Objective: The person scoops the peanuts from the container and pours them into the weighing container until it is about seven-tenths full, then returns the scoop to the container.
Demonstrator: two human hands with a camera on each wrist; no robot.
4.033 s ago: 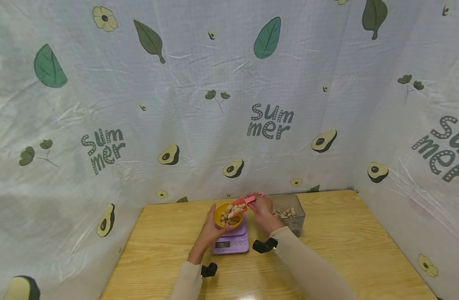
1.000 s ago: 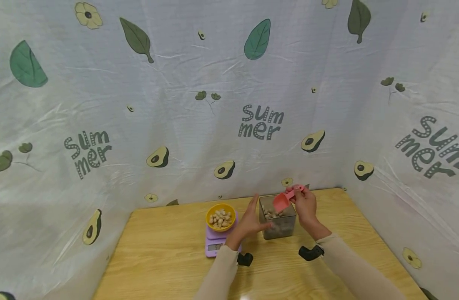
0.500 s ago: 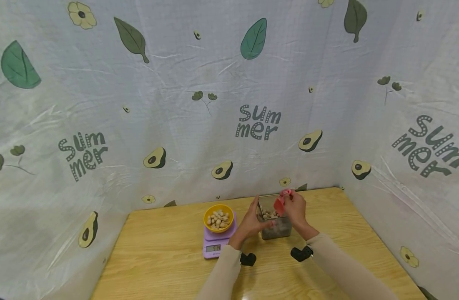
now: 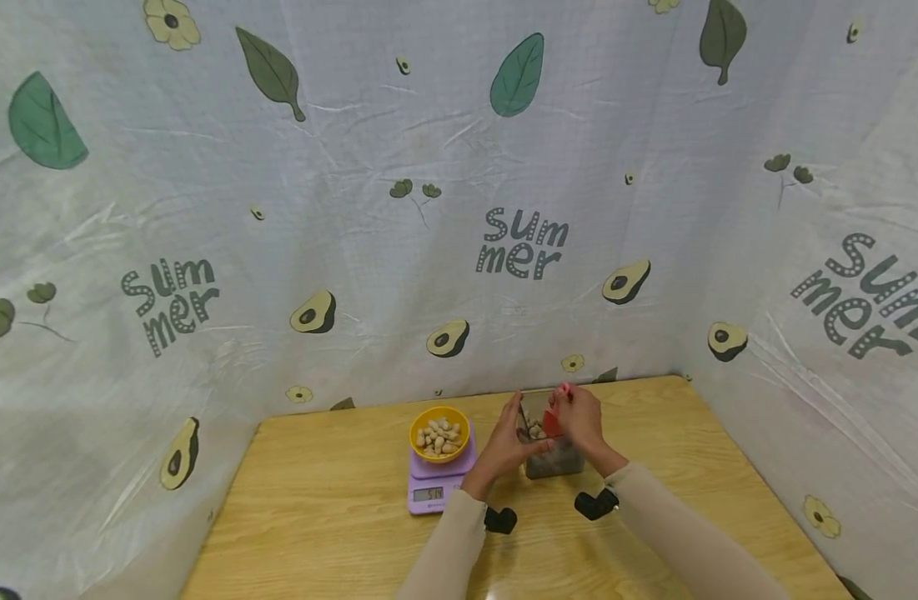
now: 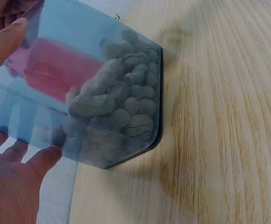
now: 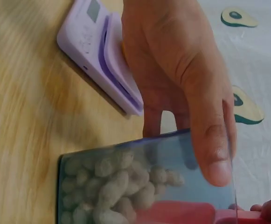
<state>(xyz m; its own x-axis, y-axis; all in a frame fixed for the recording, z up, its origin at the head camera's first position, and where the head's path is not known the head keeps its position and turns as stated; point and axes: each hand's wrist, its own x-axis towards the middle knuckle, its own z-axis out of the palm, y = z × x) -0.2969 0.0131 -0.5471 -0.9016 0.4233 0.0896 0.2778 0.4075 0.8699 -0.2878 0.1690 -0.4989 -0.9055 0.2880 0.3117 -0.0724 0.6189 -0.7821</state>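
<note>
In the head view, my left hand (image 4: 505, 443) grips the near left corner of a clear grey plastic container (image 4: 554, 463). Its thumb lies on one wall and its fingers on another, as both wrist views show. Unshelled peanuts (image 5: 126, 100) fill the container's lower part. My right hand (image 4: 582, 422) pinches the handle of a pinkish-red scoop (image 4: 552, 424), tilted down inside the container. Through the wall, the scoop's blade (image 5: 58, 70) meets the peanuts. A yellow bowl (image 4: 413, 442) holding peanuts sits on a purple kitchen scale (image 4: 427, 472) to the left.
All this stands on a wooden table (image 4: 323, 500), toward its back edge. Behind and along the sides hangs a white sheet (image 4: 368, 250) printed with avocados and leaves. The scale's lit display (image 4: 429, 494) faces me.
Four seconds ago I tipped a scoop of peanuts over the bowl, left hand holding it. Since then both hands have moved right to the container; the emptied scoop has gone down into it.
</note>
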